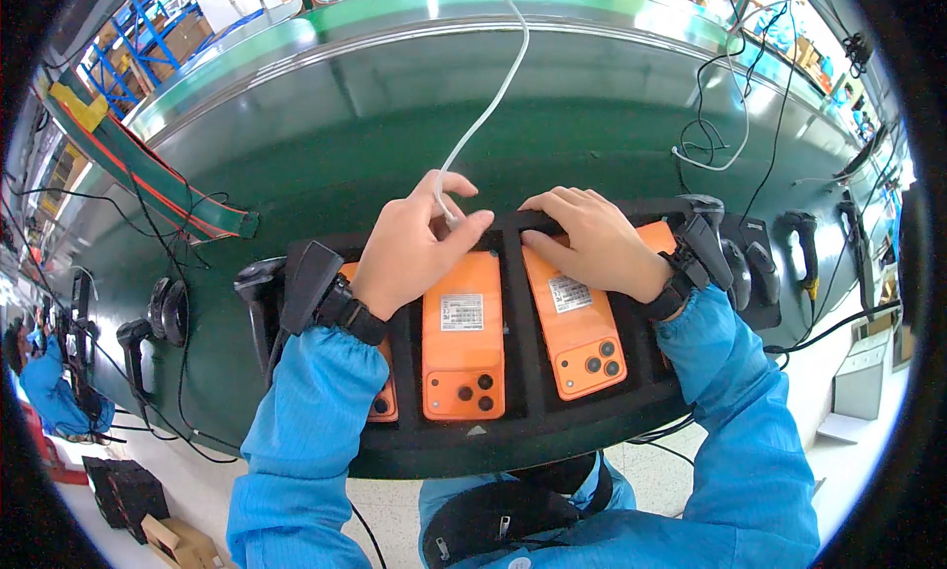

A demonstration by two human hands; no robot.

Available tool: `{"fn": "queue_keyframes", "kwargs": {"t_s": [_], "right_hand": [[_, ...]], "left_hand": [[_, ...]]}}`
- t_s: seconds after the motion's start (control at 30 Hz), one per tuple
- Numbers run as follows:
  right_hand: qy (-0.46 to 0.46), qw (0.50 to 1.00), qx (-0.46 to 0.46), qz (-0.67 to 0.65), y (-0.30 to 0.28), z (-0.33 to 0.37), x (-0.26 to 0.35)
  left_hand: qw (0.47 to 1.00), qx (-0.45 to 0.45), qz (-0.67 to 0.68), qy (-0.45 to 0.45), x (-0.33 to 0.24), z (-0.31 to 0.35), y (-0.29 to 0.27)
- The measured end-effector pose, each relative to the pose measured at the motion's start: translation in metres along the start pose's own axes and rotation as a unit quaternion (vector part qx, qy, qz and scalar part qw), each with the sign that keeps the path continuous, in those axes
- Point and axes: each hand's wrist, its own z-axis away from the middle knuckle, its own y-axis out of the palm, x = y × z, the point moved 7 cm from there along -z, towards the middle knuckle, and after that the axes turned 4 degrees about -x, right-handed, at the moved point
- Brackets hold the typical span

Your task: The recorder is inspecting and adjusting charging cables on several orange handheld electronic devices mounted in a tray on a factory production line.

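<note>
My left hand (404, 253) pinches a white cable (483, 115) near its end, above the top of an orange phone (464, 347). That phone lies back up, with a white label and three camera lenses at its near end. My right hand (604, 242) is closed round the far end of another orange phone (582, 337), which sits slightly slanted in its slot. Both lie in a black compartmented tray (523, 372). A third orange phone (387, 396) is partly hidden under my left wrist, and a fourth orange phone (656, 237) under my right.
The tray rests on a green workbench (375, 115). Black handheld scanners (261, 283) stand at the left, with another black scanner (801, 244) at the right. Loose black cables (700, 125) hang at the back right. A green chute-like strip (148, 160) with red edging leans at the left.
</note>
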Motion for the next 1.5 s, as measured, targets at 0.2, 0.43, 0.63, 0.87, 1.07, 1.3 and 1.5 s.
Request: {"fn": "queue_keyframes", "kwargs": {"t_s": [0.2,0.43,0.63,0.87,1.07,1.3,1.5], "right_hand": [[-0.014,1.0,0.004,-0.016,0.007,-0.005,0.004],[0.004,1.0,-0.017,-0.015,-0.009,0.006,0.0],[0.03,0.999,-0.012,-0.041,0.0,0.005,-0.007],[-0.011,1.0,-0.004,-0.024,0.005,-0.006,0.003],[-0.006,1.0,-0.007,-0.005,-0.002,-0.003,0.002],[-0.004,1.0,-0.002,0.0,-0.002,0.0,0.0],[-0.003,1.0,0.001,-0.007,0.001,-0.001,0.002]], "left_hand": [[1.0,0.003,0.001,0.022,0.003,0.006,-0.003],[0.988,-0.074,-0.006,0.138,0.001,-0.003,0.009],[0.987,-0.084,-0.018,0.134,0.002,-0.001,0.009],[0.976,-0.1,-0.075,0.18,0.003,0.0,-0.007],[0.995,-0.03,0.008,0.094,0.006,-0.004,-0.001],[0.996,-0.03,-0.015,0.081,0.002,-0.003,0.0],[0.996,-0.047,-0.015,0.072,0.004,-0.002,-0.003]]}}
